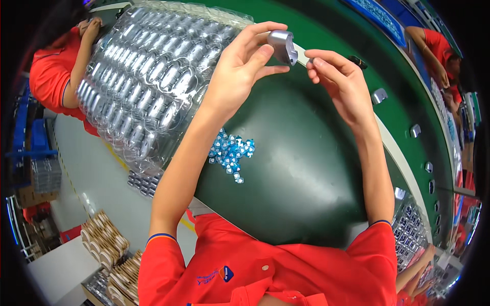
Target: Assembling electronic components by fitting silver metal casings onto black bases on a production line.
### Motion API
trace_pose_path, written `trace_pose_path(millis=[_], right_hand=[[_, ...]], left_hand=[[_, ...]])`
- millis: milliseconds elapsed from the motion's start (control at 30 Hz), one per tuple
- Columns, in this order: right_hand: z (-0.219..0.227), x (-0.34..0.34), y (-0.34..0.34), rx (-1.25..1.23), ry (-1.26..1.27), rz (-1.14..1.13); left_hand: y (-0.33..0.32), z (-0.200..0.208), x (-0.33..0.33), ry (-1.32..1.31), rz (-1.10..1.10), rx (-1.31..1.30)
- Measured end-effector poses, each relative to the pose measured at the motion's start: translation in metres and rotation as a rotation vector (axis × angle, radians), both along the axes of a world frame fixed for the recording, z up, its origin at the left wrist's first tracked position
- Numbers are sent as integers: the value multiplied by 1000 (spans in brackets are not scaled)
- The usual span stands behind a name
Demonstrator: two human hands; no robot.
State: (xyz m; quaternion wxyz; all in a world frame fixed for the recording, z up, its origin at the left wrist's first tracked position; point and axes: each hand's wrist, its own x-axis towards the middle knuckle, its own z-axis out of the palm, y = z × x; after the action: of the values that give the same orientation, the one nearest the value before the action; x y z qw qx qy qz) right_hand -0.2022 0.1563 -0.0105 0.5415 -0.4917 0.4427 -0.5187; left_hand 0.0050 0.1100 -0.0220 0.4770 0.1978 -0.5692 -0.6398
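Observation:
My left hand (pixel 237 69) grips a curved silver-grey plastic housing (pixel 280 45) between thumb and fingers, raised over the far part of the dark green tabletop (pixel 286 153). The housing's open, notched end points to the right. Just beside it, my right hand (pixel 341 81) is closed in a pinch, with a tiny dark piece at the fingertips, too small to name. Below my left forearm lies a loose heap of small blue-and-white pieces (pixel 232 153) on the tabletop.
Clear plastic trays (pixel 148 76) full of silver housings stand stacked at the left. Beyond a pale rim, a green conveyor belt (pixel 395 109) carries several spaced housings. Another tray (pixel 408 229) stands at the lower right. People in red shirts work at both sides.

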Motion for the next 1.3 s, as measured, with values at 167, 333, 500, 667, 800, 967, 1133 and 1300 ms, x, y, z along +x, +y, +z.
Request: trace_pose_path(millis=[167,333,500,667,800,967,1133,1300], right_hand=[[-5,3,1,-110,225,-34],[-14,7,0,-101,173,-56],[-15,7,2,-63,261,-62],[-17,15,0,-33,221,-80],[-24,18,2,-83,203,-84],[-18,14,6,-26,253,-96],[2,-70,-16,44,836,-177],[-17,-144,-18,362,1578,-671]], left_hand=[[5,-1,-6,-28,73,-98],[9,-5,-11,-174,135,-280],[12,-4,-14,-197,173,-327],[9,-4,-7,-361,86,-516],[12,-3,-6,-399,101,-569],[14,1,-10,-396,92,-453],[15,6,-5,-228,188,-133],[9,7,-2,-199,184,-116]])
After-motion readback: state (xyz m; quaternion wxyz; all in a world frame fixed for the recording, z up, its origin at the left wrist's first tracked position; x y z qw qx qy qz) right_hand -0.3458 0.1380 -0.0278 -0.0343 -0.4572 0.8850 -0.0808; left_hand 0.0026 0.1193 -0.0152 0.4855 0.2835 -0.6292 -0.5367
